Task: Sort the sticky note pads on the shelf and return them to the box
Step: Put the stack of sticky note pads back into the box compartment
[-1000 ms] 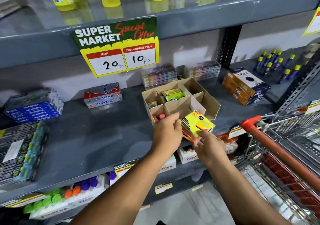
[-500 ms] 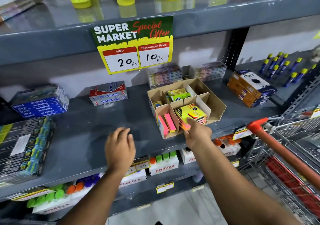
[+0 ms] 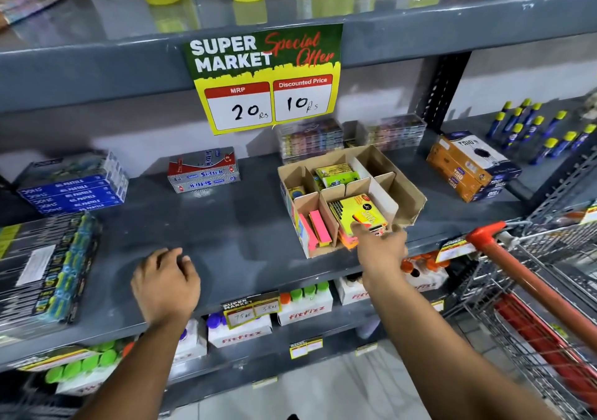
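right hand: fingers resting on yellow pad in box, not clasping | left hand: loosely curled, empty, over shelf

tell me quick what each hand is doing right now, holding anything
Left hand: loosely curled over the shelf, holding nothing.
Right hand: fingertips on the yellow sticky note pack in the box; grip unclear.

Bright, even light from above gives glare on the glossy upper shelf, soft shadows below it, bent lines and some blur at the edges.
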Available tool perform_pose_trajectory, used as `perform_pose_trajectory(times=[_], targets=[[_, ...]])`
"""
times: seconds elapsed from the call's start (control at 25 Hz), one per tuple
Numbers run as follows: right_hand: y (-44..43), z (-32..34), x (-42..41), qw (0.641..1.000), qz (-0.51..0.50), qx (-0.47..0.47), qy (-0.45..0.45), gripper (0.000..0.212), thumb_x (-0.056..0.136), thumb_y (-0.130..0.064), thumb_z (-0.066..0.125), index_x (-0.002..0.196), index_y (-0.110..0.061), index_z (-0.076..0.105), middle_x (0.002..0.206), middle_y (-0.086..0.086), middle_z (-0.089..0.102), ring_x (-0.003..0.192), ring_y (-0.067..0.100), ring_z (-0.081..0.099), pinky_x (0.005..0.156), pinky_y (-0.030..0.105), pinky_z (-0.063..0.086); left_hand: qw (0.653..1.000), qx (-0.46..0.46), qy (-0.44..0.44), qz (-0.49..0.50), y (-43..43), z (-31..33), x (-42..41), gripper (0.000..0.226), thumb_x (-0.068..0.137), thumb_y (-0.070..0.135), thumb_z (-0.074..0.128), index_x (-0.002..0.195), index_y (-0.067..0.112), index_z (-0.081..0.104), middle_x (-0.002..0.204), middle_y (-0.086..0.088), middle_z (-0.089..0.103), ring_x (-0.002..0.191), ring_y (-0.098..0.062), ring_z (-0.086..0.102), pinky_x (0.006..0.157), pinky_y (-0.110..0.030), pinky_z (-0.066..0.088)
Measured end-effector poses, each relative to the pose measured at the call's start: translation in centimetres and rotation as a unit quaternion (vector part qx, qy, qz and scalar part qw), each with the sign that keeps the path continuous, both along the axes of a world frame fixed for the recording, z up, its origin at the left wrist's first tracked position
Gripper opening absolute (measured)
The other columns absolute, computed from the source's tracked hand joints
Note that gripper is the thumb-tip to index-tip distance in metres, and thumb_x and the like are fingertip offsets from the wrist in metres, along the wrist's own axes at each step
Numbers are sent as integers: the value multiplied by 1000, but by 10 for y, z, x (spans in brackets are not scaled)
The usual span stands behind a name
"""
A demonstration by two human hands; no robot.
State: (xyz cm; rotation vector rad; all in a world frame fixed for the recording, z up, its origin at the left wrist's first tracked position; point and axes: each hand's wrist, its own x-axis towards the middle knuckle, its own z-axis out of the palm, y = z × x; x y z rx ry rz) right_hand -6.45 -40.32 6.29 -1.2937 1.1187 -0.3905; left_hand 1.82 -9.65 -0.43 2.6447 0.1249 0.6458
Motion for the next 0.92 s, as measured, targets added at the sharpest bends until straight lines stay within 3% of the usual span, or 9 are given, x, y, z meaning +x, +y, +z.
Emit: perform_pose_trajectory(times=[0.12,0.2,0.28,0.32,0.44,0.52,0.6,0.76,0.92], targets=[[-4,-18,-14,946,123,-297,47,93,72,-34,82,146,-19,27,142,9,33,131,26,38,108,42,37,1000,2,4,8,-4,0,2,41,80,28,43,103,7,70,113,-21,66,104,-47,55,90,-57,42],[-9,-27,-13,916,144,-367,77,100,67,-44,83,145,-20,25,141,10,35,132,29,38,108,46,38,998,16,-54,-15,-4,0,-1,38,83,28,45,103,7,69,113,-20,65,104,-45,56,92,-56,42],[-14,-30,-10,914,161,-360,90,101,66,-46,82,145,-23,23,142,10,36,132,30,41,108,48,39,983,5,-125,-131,-27,10,-23,32,89,28,48,103,7,68,112,-17,65,104,-38,58,94,-48,43],[-17,-31,-9,917,172,-350,85,99,67,-46,82,144,-23,24,142,9,36,132,29,42,107,47,40,970,-30,-116,-211,-51,20,-44,31,91,29,49,105,8,68,112,-14,66,105,-32,59,97,-41,43],[-31,-29,-16,911,216,-351,26,84,74,-42,77,144,-24,34,135,5,40,127,19,42,102,30,36,893,-207,128,-378,-144,41,-98,40,89,36,48,122,17,61,125,4,62,116,-16,57,102,-27,41],[-40,-29,-19,906,232,-353,-16,73,80,-40,72,143,-22,39,126,1,44,117,12,42,99,27,34,811,-315,301,-391,-192,44,-109,50,82,39,49,131,28,53,134,13,54,125,-15,52,107,-34,40],[-46,-32,-20,911,227,-341,-39,62,84,-46,61,139,-21,46,122,1,54,115,16,51,96,33,42,760,-400,366,-358,-220,46,-104,50,73,39,50,123,36,55,128,6,62,118,-18,55,104,-43,43],[-56,-33,-16,911,235,-336,-43,42,96,-40,44,130,-17,54,109,13,69,101,32,63,75,33,41,759,-446,385,-278,-253,56,-103,74,66,29,45,140,30,40,129,-5,58,112,-21,54,97,-40,47],[-63,-30,-10,905,273,-327,-27,29,99,-30,46,120,-14,57,108,14,70,99,36,64,72,32,38,784,-493,323,-197,-272,54,-101,72,65,28,42,137,29,43,130,-6,57,111,-26,54,98,-47,47]])
